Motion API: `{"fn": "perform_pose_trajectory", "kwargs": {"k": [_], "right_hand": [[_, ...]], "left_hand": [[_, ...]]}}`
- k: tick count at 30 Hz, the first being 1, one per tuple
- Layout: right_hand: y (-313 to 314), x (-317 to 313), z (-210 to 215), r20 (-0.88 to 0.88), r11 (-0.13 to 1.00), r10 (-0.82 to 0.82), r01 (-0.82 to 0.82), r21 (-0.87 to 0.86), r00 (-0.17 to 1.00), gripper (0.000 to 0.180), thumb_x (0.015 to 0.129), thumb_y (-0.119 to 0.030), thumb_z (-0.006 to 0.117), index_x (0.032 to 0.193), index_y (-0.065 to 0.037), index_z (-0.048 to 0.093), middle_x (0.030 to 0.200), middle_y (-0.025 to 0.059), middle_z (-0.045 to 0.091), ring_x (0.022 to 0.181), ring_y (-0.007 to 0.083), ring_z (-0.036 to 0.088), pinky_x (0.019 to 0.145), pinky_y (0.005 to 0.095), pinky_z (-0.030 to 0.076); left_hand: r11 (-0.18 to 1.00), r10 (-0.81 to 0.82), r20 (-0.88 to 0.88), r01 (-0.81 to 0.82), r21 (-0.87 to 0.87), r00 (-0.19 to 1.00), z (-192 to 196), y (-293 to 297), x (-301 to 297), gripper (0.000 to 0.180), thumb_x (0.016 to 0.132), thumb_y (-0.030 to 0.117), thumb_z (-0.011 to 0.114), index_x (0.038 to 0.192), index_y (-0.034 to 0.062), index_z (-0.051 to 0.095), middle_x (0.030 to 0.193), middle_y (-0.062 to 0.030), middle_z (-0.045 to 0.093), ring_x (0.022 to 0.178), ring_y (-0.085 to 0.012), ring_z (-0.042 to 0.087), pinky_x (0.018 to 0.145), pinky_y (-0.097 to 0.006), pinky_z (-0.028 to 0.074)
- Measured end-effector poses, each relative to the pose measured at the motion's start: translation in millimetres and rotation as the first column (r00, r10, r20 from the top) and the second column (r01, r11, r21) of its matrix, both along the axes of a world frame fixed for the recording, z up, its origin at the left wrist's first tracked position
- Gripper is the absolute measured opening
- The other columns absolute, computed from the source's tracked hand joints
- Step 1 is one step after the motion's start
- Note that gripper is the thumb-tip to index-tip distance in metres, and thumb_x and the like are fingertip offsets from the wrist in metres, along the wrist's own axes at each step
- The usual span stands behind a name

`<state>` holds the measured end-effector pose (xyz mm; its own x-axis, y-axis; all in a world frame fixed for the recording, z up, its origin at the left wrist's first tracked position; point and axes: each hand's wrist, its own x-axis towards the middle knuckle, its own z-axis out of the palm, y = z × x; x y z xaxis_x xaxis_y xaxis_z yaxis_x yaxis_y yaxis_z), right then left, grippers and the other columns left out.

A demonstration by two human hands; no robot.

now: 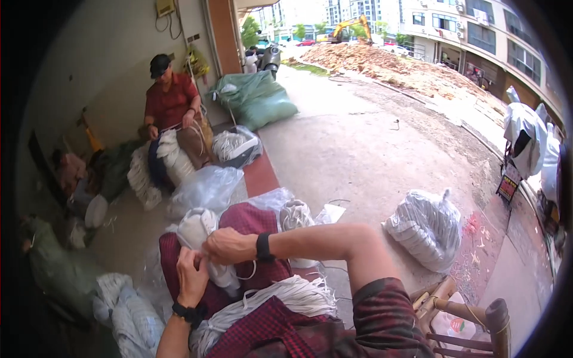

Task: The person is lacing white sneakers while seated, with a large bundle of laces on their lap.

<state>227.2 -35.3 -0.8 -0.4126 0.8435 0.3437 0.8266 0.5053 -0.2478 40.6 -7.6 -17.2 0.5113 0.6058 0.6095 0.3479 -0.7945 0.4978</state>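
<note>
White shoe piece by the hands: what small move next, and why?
Perhaps the right hand should gently draw in the white lace: a loop hangs slack below that wrist, and the left hand is close by at the white shoe piece.

lettering on dark sign (508,186) at right; too small to read

harsh daylight bleaches the pavement (340,143), the left wall (101,65) sits in shade, and fisheye edges bend into black.
</note>
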Motion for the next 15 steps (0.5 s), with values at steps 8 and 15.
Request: {"fn": "perform_pose_trajectory", "kwargs": {"k": [8,15], "right_hand": [[-20.9,-10.2,2.9,-0.11,0.999,-0.01,0.006,-0.031,0.994,0.021,0.079,-0.017,0.061,0.076,0.004,0.059,0.069,0.0231,0.061,0.067,0.0422,0.063,0.058,0.0475,0.049],[-10.4,-1.9,-11.5,-0.093,0.985,0.019,-0.003,0.175,0.996,0.025,0.079,-0.018,0.06,0.071,0.006,0.062,0.065,0.024,0.061,0.062,0.0407,0.065,0.054,0.0464,0.053]], "left_hand": [[0.982,-0.065,-0.239,0.105,0.159,0.969,8.8,-2.0,-18.1,0.012,0.08,-0.004,0.059,0.087,0.0001,0.051,0.091,-0.0203,0.049,0.086,-0.0397,0.053,0.075,-0.047,0.042],[0.997,-0.016,-0.275,0.035,0.065,0.961,37.7,17.8,-109.7,0.009,0.078,-0.002,0.059,0.08,0.0001,0.05,0.084,-0.0176,0.051,0.08,-0.0361,0.054,0.071,-0.044,0.045]]}}
